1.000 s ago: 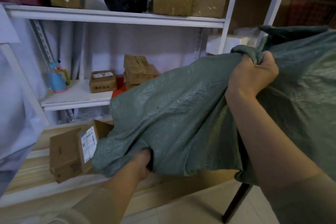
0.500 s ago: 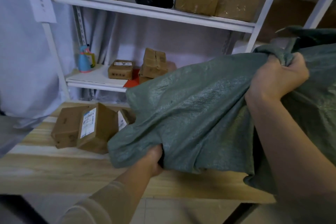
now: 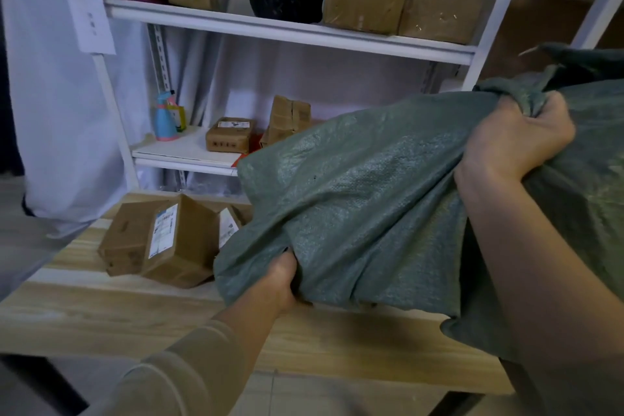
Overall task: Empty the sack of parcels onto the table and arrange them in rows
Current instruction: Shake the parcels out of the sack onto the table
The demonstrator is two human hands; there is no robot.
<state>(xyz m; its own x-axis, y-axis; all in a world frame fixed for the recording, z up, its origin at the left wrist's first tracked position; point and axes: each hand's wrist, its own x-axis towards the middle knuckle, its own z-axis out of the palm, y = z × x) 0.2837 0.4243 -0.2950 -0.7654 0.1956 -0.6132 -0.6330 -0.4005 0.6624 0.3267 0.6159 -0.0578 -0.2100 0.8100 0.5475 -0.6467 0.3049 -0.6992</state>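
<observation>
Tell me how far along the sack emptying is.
Early. A few cardboard parcels already lie jumbled on the table. The left hand and right hand grip the green sack, tipped above the table. Emptying the rest and arranging rows remain.

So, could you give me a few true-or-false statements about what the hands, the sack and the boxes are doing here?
1. Both hands grip the green sack. True: left hand, right hand.
2. The sack lies flat and empty on the floor. False: it is held up over the wooden table.
3. Cardboard parcels lie on the table, left of the sack. True.
4. The parcels stand in neat rows. False: they lie tumbled together.
</observation>
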